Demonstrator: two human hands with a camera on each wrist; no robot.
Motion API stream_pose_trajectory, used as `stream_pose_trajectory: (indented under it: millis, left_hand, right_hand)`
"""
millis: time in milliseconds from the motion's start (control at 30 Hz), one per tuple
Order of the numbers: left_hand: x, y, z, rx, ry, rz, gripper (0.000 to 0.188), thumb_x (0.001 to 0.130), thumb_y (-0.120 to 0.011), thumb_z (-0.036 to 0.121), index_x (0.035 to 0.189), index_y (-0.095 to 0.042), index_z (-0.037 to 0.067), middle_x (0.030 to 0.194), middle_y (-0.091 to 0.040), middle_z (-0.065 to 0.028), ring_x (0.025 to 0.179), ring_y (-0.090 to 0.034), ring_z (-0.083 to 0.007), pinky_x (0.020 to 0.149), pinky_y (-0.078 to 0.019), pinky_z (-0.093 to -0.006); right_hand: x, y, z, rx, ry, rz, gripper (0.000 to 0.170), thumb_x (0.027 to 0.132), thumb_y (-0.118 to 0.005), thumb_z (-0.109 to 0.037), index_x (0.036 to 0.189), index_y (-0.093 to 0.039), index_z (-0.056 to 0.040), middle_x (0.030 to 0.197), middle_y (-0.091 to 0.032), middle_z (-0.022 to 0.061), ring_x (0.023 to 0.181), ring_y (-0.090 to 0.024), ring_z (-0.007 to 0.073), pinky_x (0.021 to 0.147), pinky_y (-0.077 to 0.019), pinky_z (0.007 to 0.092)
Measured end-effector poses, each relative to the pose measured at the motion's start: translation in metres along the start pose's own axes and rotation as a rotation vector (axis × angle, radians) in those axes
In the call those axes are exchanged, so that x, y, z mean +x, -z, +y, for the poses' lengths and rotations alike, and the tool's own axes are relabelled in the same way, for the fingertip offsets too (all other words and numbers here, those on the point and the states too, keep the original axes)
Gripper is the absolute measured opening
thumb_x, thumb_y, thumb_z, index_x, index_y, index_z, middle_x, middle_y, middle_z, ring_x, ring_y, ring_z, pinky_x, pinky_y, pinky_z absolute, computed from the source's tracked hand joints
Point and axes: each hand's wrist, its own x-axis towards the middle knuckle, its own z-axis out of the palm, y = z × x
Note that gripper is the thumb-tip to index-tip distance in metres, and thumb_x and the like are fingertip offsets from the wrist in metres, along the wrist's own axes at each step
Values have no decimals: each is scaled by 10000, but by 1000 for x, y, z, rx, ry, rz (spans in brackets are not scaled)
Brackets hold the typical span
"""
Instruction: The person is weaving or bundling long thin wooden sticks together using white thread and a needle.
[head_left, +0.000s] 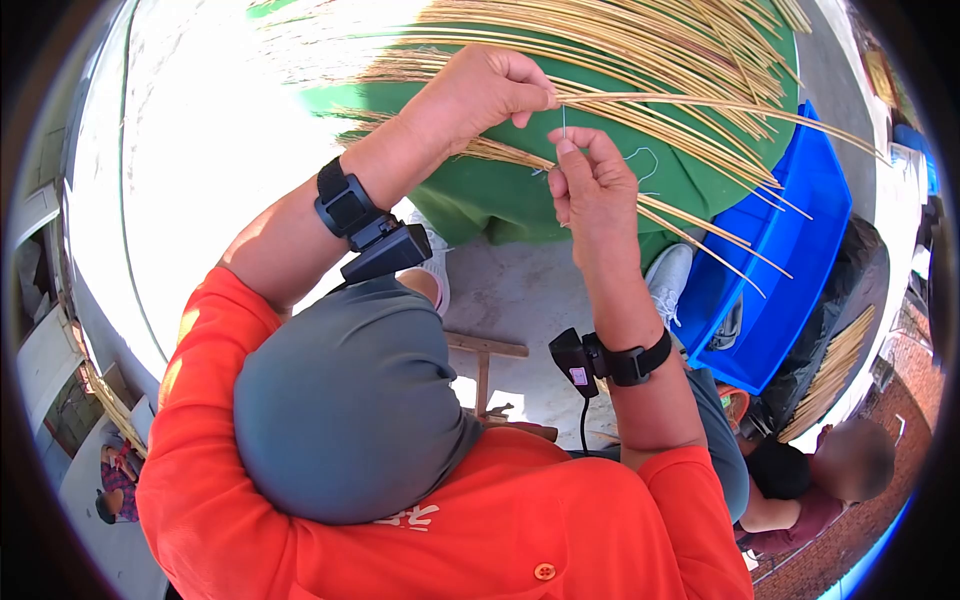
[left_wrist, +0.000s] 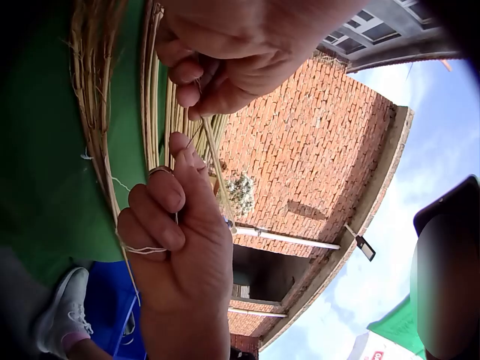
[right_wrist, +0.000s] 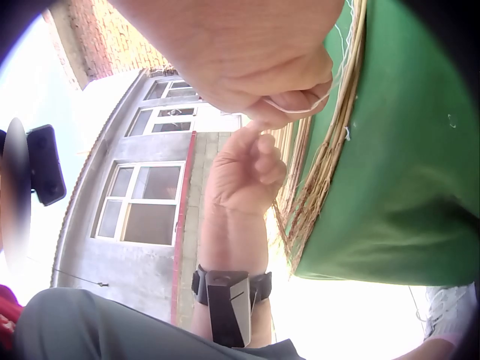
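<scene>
"Thread (head_left: 564, 120) is strung between two hands, by the near edge of the green-covered table (head_left: 485, 200). What could go wrong?"

"From the left: the left hand (head_left: 488, 88) pinches it between thumb and fingertips. If that pinch loosened, I'd expect the tension to go; pulled too hard, so fine a strand might snap."

"And the right hand (head_left: 600, 190)?"

"It pinches the lower end of the straight stretch, with more strand across its curled fingers in the left-wrist view. That turn could snarl, and the slack curl to its right could catch on the loose stalks (head_left: 640, 40)."

"Does it grip the stalk bundle (head_left: 505, 153) too?"

"The bundle passes behind that hand; I can't tell. Unsteadied, it may roll."

"What's around?"

"Glare washes out the table's left edge and part of the brushy tips (head_left: 400, 66). Those loose stalks crowd the far side, likely to snag. Below the near edge is a shoe (head_left: 672, 280); past the right edge, a blue bin (head_left: 790, 255) with stalk ends jutting across it, then another person (head_left: 800, 525)."
</scene>
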Motion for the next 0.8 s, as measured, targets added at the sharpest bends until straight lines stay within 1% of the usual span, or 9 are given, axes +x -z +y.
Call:
stream_pose_trajectory:
  millis: [233,433,500,600,700,800]
  left_hand:
    - [-5,-3,6,75,-41,25,122,773,-635,160,807,-680,51,548,-508,32,504,-392,-21,457,-268,-183]
    - [-6,0,6,-32,-11,-57,135,781,-618,150,828,-668,33,556,-508,26,489,-361,-20,452,-257,-183]
    - [-6,0,5,-181,86,-75,135,783,-609,136,841,-663,26,562,-513,15,480,-355,-21,448,-258,-181]
    - [-8,-1,7,-187,68,-42,127,785,-601,131,826,-659,26,565,-517,9,476,-356,-21,444,-259,-179]
    - [-7,0,5,-110,33,-52,118,785,-598,129,811,-656,30,570,-521,9,479,-355,-19,445,-258,-179]
    - [-7,-1,5,-108,12,-59,114,783,-598,131,799,-655,33,571,-520,12,482,-350,-17,447,-257,-180]
  right_hand:
    - [-1,-1,0,55,9,-16,85,906,-504,-127,929,-564,-72,534,-427,-32,411,-319,24,351,-232,185]
    - [0,3,7,46,54,-43,80,905,-503,-122,929,-566,-78,539,-427,-33,420,-326,23,358,-237,184]
    - [1,3,8,34,59,-39,80,905,-502,-121,929,-566,-79,540,-427,-35,422,-326,23,360,-238,184]
    - [1,3,7,24,60,-40,78,906,-500,-120,929,-565,-82,541,-427,-37,423,-325,21,362,-238,183]
    - [1,2,6,39,52,-50,75,908,-498,-119,925,-562,-85,541,-424,-40,424,-322,19,362,-238,182]
    - [1,2,8,53,46,-49,73,910,-495,-120,921,-559,-87,542,-416,-43,427,-318,18,363,-238,181]
